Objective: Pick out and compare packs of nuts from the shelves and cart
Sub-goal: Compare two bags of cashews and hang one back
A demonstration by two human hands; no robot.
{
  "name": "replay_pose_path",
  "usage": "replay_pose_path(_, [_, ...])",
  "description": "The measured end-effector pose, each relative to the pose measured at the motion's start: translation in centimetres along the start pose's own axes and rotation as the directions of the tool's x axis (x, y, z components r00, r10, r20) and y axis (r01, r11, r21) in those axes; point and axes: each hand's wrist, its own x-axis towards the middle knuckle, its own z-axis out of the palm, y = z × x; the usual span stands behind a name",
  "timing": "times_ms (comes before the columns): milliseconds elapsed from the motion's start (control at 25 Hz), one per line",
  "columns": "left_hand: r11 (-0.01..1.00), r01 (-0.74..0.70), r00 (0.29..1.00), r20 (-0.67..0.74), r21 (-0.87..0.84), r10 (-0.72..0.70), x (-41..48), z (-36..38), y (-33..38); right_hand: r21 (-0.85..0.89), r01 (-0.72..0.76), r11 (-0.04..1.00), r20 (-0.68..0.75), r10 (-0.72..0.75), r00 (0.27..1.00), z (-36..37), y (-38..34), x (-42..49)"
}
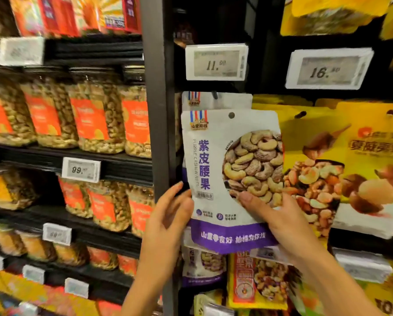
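Note:
A white and purple pack of purple cashew nuts [216,169] is held up in front of the hanging display. My right hand [279,220] grips its lower right part, thumb on the front over the nut picture. My left hand [168,215] touches the pack's lower left edge, fingers apart. Behind it another pack of the same kind [216,100] hangs on a peg. Yellow mixed nut packs [341,169] hang to the right.
A black shelf post [159,99] stands just left of the pack. Clear jars of nuts with orange labels [90,117] fill the left shelves. Price tags reading 11.90 [216,62] and 16 [327,69] hang above. More packs [259,279] hang below.

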Motion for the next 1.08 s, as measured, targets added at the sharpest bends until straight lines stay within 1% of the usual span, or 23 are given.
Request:
replay_pose_path(40, [0.998, -0.047, 0.999, 0.005, -0.029, 0.047, 1.5, 0.5, 0.8, -0.022, 0.003, 1.0, 0.023, -0.003, 1.0, -0.4, -0.4, 0.4])
replay_pose_path(120, [0.989, -0.142, 0.99, -0.021, -0.046, 0.141, 4.1, 2.4, 2.4, -0.067, 0.015, 0.998, 0.113, -0.007, 0.994, -0.8, -1.6, 1.2])
replay_pose_path(200, [0.982, -0.189, 0.975, -0.114, 0.007, 0.188, 5.9, 4.6, 3.3, -0.072, 0.04, 0.997, 0.182, -0.026, 0.983, -0.6, -3.1, 2.3])
replay_pose_path(240, [0.981, -0.194, 0.969, -0.156, 0.002, 0.192, 6.4, 5.4, 3.4, -0.036, 0.063, 0.997, 0.172, -0.056, 0.984, -0.5, -4.0, 3.1])
replay_pose_path(280, [0.979, -0.198, 0.964, -0.191, -0.04, 0.187, 6.9, 6.0, 3.2, 0.005, 0.096, 0.995, 0.131, -0.096, 0.987, -0.5, -5.0, 4.2])
replay_pose_path(320, [0.975, -0.186, 0.961, -0.227, -0.119, 0.156, 7.3, 6.5, 3.1, 0.016, 0.131, 0.991, 0.077, -0.131, 0.988, -0.4, -5.9, 5.4])
replay_pose_path(400, [0.947, -0.164, 0.958, -0.273, -0.276, 0.086, 8.3, 7.2, 2.9, -0.065, 0.167, 0.984, 0.016, -0.167, 0.986, -0.2, -7.6, 7.5])
replay_pose_path(520, [0.914, -0.147, 0.95, -0.31, -0.379, 0.025, 10.0, 8.1, 3.1, -0.194, 0.222, 0.956, -0.012, -0.229, 0.973, 0.3, -9.0, 10.0])
replay_pose_path(680, [0.901, -0.126, 0.914, -0.402, -0.415, -0.058, 12.0, 9.0, 2.9, -0.303, 0.256, 0.918, -0.086, -0.294, 0.952, 1.2, -9.6, 11.7])
replay_pose_path(800, [0.896, -0.113, 0.914, -0.4, -0.429, -0.076, 12.4, 8.8, 2.3, -0.316, 0.273, 0.909, -0.05, -0.304, 0.951, 1.4, -9.1, 12.1])
replay_pose_path(840, [0.895, -0.108, 0.92, -0.384, -0.434, -0.076, 12.4, 8.6, 2.2, -0.322, 0.258, 0.911, -0.06, -0.292, 0.955, 1.4, -8.9, 12.2])
replay_pose_path(960, [0.89, -0.092, 0.934, -0.349, -0.447, -0.079, 12.9, 8.2, 2.3, -0.298, 0.189, 0.936, -0.116, -0.232, 0.966, 1.3, -8.7, 12.8])
replay_pose_path(1080, [0.907, -0.07, 0.926, -0.366, -0.415, -0.096, 14.0, 8.1, 2.5, -0.233, 0.218, 0.948, -0.095, -0.245, 0.965, 1.7, -8.9, 13.4])
